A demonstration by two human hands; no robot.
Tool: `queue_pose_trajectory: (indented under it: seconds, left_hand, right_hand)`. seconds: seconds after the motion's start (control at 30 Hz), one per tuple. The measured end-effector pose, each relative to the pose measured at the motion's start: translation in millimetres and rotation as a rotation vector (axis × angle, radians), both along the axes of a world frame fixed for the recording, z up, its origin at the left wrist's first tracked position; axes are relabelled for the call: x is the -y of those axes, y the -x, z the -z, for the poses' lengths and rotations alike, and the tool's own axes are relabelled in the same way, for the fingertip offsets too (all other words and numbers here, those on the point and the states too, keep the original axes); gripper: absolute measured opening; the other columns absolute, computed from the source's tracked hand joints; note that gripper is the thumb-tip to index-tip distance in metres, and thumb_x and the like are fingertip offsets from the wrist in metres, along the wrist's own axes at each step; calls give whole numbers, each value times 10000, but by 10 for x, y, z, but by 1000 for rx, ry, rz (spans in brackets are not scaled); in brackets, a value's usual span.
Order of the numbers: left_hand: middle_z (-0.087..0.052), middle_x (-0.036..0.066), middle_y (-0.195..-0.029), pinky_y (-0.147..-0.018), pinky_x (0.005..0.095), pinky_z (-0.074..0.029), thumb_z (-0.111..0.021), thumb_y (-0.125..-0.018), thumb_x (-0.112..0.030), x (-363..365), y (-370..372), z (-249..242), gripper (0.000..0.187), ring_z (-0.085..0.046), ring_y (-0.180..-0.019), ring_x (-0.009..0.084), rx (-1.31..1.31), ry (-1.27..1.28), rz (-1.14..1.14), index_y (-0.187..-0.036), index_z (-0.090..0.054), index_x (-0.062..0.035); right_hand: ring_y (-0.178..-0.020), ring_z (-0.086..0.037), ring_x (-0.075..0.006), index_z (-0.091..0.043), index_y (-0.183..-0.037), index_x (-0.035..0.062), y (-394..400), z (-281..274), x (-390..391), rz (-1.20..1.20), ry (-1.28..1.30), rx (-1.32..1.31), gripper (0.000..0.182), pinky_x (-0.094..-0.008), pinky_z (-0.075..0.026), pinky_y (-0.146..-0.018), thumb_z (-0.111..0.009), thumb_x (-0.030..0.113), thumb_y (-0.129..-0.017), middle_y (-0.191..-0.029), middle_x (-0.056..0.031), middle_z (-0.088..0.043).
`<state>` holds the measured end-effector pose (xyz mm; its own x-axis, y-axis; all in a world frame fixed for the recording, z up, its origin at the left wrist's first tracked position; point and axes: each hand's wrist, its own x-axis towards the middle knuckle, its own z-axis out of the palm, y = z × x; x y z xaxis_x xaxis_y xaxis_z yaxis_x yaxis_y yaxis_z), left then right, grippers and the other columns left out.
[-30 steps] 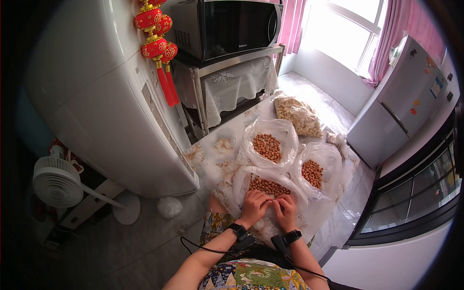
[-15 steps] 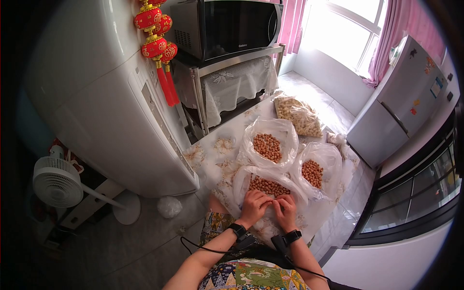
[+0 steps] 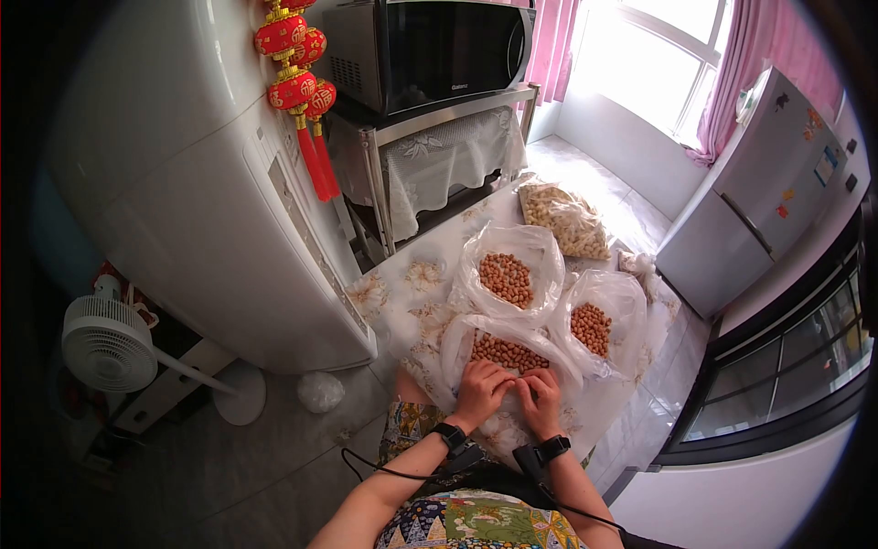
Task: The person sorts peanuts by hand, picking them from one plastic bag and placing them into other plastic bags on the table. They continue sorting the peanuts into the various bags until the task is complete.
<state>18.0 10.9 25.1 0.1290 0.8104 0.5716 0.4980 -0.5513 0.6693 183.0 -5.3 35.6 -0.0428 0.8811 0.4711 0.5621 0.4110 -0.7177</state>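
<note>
My left hand (image 3: 482, 392) and my right hand (image 3: 540, 400) meet over the near edge of a clear plastic bag (image 3: 455, 352). Thumbs and fingers are drawn together in a pinch, almost touching; whatever lies between them is too small to make out. Inside this bag, just beyond my fingertips, is a layer of round reddish-brown nuts (image 3: 512, 353). Behind it stands a second open plastic bag (image 3: 546, 252) with more of the same nuts (image 3: 506, 279). To the right, a third open bag (image 3: 626, 297) holds a smaller heap (image 3: 591, 329).
A fuller bag of pale pieces (image 3: 562, 220) lies at the table's far end, near a small knotted bag (image 3: 637, 263). The table (image 3: 393, 293) has a flowered cover. A white cabinet-like appliance (image 3: 229, 201) stands left, a microwave (image 3: 448, 55) behind, and a fridge (image 3: 759, 183) right.
</note>
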Motion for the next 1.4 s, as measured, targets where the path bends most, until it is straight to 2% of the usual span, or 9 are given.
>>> queue_pose_trajectory:
  seconds: [0.27, 0.53, 0.97, 1.17, 1.27, 1.4]
  left_hand:
    - [-689, 73, -883, -896, 433, -467, -788, -848, -168, -3, -7, -1, 117, -644, -947, 295, 12, 21, -15, -901, -734, -78]
    - [-701, 25, -920, -915, 421, -467, -788, -838, -158, -3, 2, 43, 135, -641, -954, 251, 9, 3, 2, -959, -782, -97]
    - [-725, 41, -934, -935, 420, -473, -795, -822, -135, 9, -2, 3, 153, -656, -978, 254, -23, 28, -1, -969, -792, -90]
    - [-709, 39, -950, -936, 425, -463, -765, -865, -175, 7, 0, 13, 138, -643, -980, 257, -26, 22, 1, -972, -778, -88]
    - [-707, 46, -946, -936, 428, -463, -755, -878, -182, 6, 0, 4, 129, -643, -979, 266, -18, 22, -5, -968, -765, -90]
    - [-703, 66, -934, -929, 437, -468, -763, -873, -180, 0, -2, 6, 124, -647, -966, 287, -1, 22, -11, -954, -754, -87]
  right_hand:
    - [-909, -630, -289, -724, -870, -9, -6, 12, 1, 0, 2, 4, 74, -381, -513, -799, -742, 57, -897, -941, -121, -688]
    - [-915, -634, -288, -726, -857, -8, -3, 2, 3, 0, 6, 5, 83, -381, -514, -806, -742, 62, -900, -943, -120, -693]
    - [-916, -634, -294, -729, -863, -9, -2, -4, 4, -6, 0, 0, 82, -384, -515, -809, -743, 64, -898, -947, -122, -696]
    - [-912, -633, -292, -729, -877, -7, 0, -7, 8, -3, 5, 1, 68, -379, -517, -796, -741, 57, -895, -938, -123, -690]
    - [-911, -634, -292, -727, -898, 0, -6, -2, 3, -5, 11, -2, 54, -379, -517, -795, -747, 45, -875, -939, -122, -686]
    - [-915, -643, -299, -718, -916, 14, -9, 13, -6, -12, -22, 17, 128, -382, -525, -802, -783, 39, -809, -954, -121, -686]
